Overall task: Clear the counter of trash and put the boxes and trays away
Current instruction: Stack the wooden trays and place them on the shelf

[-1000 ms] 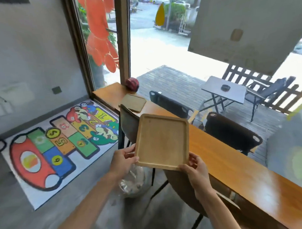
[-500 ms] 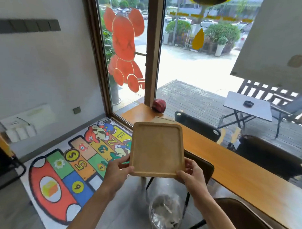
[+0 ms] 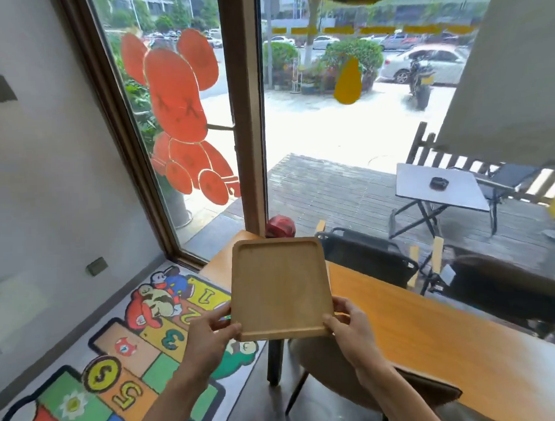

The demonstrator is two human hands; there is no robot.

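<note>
I hold a square wooden tray [image 3: 279, 286] in the air in front of me, tilted so its empty inside faces me. My left hand [image 3: 208, 335] grips its near left corner, and my right hand [image 3: 352, 330] grips its near right corner. Behind the tray runs the long wooden counter [image 3: 431, 327] along the window. A red crumpled object [image 3: 280, 226] sits at the counter's far end by the window post. The tray hides part of that end of the counter.
A brown chair [image 3: 325, 359] stands under the counter below my hands, with a black counter leg [image 3: 275, 361] beside it. A colourful hopscotch mat [image 3: 117, 357] covers the floor at left. Glass window with an orange bear sticker [image 3: 178, 113] stands ahead.
I have walked along the counter toward the window end, carrying the tray. The clear bag of trash on the floor and the second tray on the counter are out of view now.
</note>
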